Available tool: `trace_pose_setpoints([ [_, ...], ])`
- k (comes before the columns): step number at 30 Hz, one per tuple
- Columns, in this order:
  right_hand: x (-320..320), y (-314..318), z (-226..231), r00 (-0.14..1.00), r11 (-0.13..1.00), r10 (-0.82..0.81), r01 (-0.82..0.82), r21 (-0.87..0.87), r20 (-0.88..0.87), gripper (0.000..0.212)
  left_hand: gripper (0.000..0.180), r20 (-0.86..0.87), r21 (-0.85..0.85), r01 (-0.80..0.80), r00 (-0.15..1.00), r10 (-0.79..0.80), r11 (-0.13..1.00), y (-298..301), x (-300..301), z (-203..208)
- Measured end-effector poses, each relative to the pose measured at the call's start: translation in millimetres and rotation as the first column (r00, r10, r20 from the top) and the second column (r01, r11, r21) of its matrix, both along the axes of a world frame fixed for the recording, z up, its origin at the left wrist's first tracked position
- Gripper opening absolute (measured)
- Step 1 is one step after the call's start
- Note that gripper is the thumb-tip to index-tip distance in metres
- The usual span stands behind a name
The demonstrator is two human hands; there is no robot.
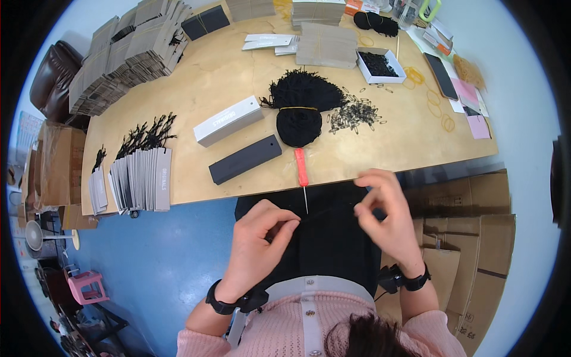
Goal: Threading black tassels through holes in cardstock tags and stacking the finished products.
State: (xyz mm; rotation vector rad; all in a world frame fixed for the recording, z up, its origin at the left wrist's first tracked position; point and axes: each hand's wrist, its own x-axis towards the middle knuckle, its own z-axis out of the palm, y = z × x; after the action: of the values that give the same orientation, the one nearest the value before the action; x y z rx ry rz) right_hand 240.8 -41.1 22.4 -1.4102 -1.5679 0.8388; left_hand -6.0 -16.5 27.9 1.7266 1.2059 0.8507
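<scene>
A pale, smooth wooden table (416, 140) carries matte stacks of card: a long white block (229, 121), a dark block (245, 159) with a hole near one end, and a fanned row of grey tags (143, 181) trailing knotted black cords. A soft, stringy bundle of black cord (299, 126), cinched by a yellow band, spreads into a frayed top beside a loose heap of small pins (357, 113); a white paper tray (383, 79) holds more black pieces. Just below the bundle lies a thin metal awl (301, 168) with a glossy red handle, its shaft jutting past the table's near edge. The left hand (262, 244) brings thumb and forefinger together near the awl's tip; whether they grip a dark strand is lost against the black cloth (333, 250) over the lap. The right hand (389, 217) curls, thumb and fingers bent around a gap, its tips too blurred to tell whether they meet or hold anything. Hair covers part of the pink knit top, and the card piles at the far edge are cut off. Both hands work off the table, over the lap and well apart, with open space between them; bare wood stretches right of the awl along the near edge.
</scene>
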Motion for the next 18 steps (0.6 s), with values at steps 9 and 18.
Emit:
trace_pose_setpoints([
  [9,-51,5,-8,0.991,0.970,0.092,-0.111,0.216,0.097,0.014,0.006,0.005,-0.137,0.050,0.999,-0.050,0.989,13,3,8],
  [18,-41,5,0,0.991,0.984,0.115,-0.122,0.129,0.066,0.012,0.022,-0.279,0.650,-0.084,0.898,0.340,0.755,155,-26,-8],
])
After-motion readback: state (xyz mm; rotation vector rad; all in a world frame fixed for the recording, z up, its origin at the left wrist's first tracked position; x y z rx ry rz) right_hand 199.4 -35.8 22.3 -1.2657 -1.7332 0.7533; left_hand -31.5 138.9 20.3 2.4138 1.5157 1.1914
